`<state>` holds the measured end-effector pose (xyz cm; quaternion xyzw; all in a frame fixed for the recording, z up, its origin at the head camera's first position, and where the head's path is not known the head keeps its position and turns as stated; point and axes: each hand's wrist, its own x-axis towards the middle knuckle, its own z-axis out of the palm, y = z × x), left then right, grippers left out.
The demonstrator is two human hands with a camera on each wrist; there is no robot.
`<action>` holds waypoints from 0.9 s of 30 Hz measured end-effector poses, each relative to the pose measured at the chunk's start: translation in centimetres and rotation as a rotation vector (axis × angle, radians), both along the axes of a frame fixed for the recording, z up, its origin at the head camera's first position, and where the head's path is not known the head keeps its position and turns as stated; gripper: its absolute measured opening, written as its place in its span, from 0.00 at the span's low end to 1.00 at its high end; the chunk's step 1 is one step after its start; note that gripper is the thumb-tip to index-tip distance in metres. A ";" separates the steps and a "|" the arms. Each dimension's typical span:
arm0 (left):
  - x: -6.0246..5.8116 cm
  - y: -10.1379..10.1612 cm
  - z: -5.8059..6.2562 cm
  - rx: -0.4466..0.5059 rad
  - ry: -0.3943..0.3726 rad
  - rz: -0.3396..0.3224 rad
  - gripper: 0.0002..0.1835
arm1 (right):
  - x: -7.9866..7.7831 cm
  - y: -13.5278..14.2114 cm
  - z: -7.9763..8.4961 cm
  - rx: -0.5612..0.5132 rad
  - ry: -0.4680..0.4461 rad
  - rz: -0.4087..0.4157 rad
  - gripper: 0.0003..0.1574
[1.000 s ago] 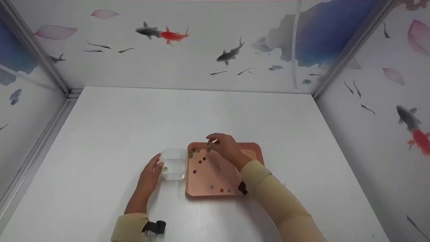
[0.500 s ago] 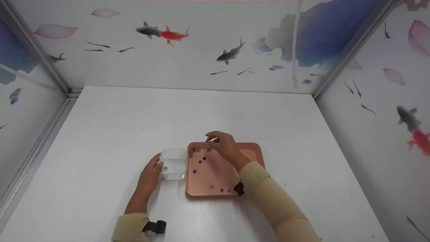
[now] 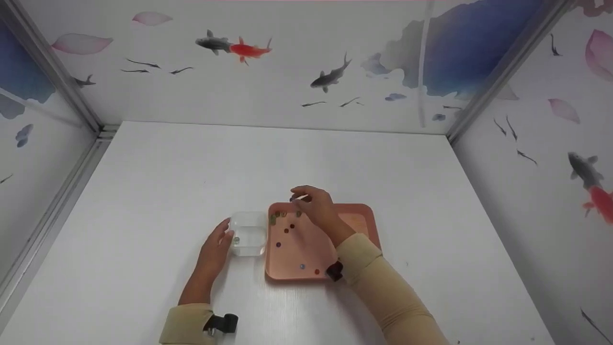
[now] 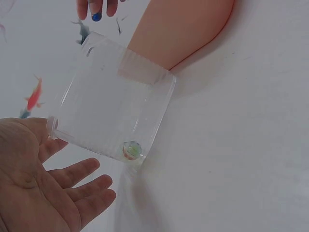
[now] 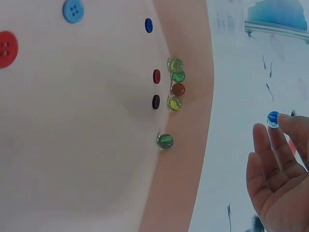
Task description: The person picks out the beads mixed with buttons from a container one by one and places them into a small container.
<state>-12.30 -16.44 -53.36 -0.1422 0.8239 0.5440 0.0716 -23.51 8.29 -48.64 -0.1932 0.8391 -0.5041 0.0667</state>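
My right hand (image 3: 317, 206) pinches a blue and white marble (image 5: 273, 119) between thumb and fingertips, above the far rim of a pink tray (image 3: 371, 225). At the tray's left stands a clear plastic box (image 3: 249, 249) holding a single greenish marble (image 4: 131, 150). My left hand (image 3: 214, 249) rests against the box's left side. Its thumb touches the rim, and the other fingers lie loosely outstretched beside the wall. Several green and yellowish marbles, among them a dark green marble (image 5: 165, 141), and a brown marble (image 5: 178, 89) lie along the tray's far wall.
Inside the tray lie loose buttons: a red button (image 5: 6, 49), a light blue button (image 5: 73, 10), a dark blue button (image 5: 148, 25), a small dark red button (image 5: 156, 76) and a black button (image 5: 156, 102). Printed panels (image 3: 282, 96) enclose the white table (image 3: 191, 167).
My right hand has lifted slightly and drifted left with the blue marble, now over the tray's far rim. The left hand and box stay in place.
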 end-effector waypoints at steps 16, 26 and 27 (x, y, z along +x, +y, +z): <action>0.0 0.0 -0.3 0.018 0.007 -0.007 0.29 | 0.5 -1.8 0.3 -0.022 -0.053 -0.014 0.17; -0.1 0.0 -0.3 0.014 -0.008 -0.001 0.29 | 0.8 -2.4 0.4 -0.011 -0.066 0.002 0.17; -0.1 0.0 -0.3 0.012 -0.008 -0.001 0.29 | 0.8 -2.5 0.4 -0.009 -0.068 0.002 0.17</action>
